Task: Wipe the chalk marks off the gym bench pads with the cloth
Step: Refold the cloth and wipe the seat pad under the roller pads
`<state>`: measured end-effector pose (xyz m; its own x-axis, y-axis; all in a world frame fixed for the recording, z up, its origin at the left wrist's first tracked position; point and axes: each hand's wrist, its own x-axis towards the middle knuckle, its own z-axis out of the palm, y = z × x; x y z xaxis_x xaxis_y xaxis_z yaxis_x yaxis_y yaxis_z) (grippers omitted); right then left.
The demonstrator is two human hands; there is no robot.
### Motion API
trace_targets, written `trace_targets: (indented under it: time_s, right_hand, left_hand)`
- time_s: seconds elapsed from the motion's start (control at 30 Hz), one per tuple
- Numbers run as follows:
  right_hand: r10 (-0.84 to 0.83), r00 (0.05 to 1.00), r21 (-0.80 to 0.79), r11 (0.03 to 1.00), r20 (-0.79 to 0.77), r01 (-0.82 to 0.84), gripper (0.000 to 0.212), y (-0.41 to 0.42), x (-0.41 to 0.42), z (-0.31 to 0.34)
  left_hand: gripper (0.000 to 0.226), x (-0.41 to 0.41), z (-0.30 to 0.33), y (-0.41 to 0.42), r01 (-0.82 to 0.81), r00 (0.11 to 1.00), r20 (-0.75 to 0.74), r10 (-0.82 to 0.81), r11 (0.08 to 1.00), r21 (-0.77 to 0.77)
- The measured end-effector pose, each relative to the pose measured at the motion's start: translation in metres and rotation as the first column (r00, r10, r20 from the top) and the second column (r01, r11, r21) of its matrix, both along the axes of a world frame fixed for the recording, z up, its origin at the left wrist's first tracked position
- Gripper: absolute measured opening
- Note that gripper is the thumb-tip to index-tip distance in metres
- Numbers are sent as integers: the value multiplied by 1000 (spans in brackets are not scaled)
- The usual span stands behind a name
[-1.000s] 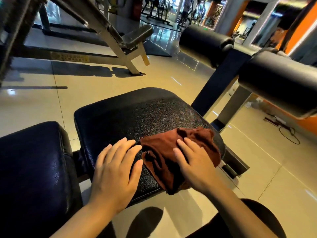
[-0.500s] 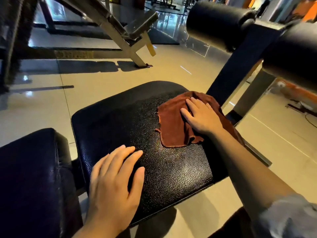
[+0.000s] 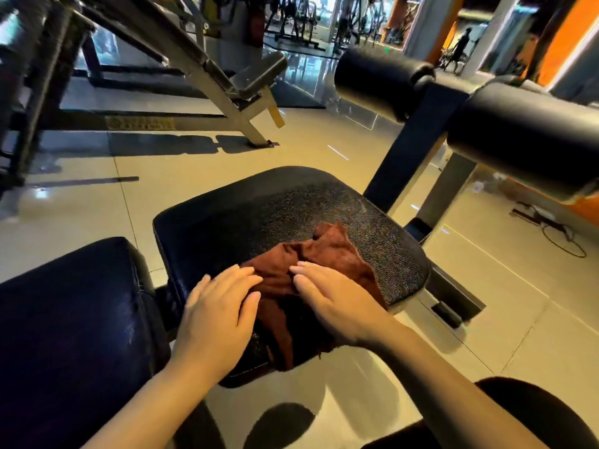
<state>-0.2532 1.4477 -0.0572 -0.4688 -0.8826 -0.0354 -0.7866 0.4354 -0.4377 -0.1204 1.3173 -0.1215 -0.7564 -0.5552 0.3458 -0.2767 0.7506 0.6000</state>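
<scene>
— Lowest in the frame, why did your left hand (image 3: 215,314) lie where it did?

— You had it flat on the near edge of the seat pad (image 3: 259,209), fingers straight and together, tips just touching the cloth's left edge. I judge you braced yourself there while the other hand worked.

— And your right hand (image 3: 337,303)?

— It pressed down on the brown cloth (image 3: 327,254), fingers straight and slightly apart, clamped on nothing. A flat palm spreads pressure, which suits rubbing.

— Where was the cloth?

— Bunched at lower centre of the frame, on the pad's near right part, one corner hanging over the near edge. The chalk marks I cannot make out; the pad's far half only glinted.

— Farther up?

— The back pad (image 3: 74,319) sat at lower left, and the two roller pads (image 3: 518,137) at upper right looked untouched, probably yours to wipe later.
</scene>
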Motion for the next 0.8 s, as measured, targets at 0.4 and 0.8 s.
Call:
trace_targets:
  time_s: [0.4, 0.8]
  right_hand:
    - [-147, 958, 176, 965, -248, 194, 33, 36, -29, 15]
    - [-308, 936, -192, 942, -169, 276, 15, 39, 5, 63]
  left_hand:
    - [6, 10, 16, 2, -90, 992, -78, 102, 986, 140]
    - [8, 42, 84, 9, -171, 985, -17, 172, 982, 83]
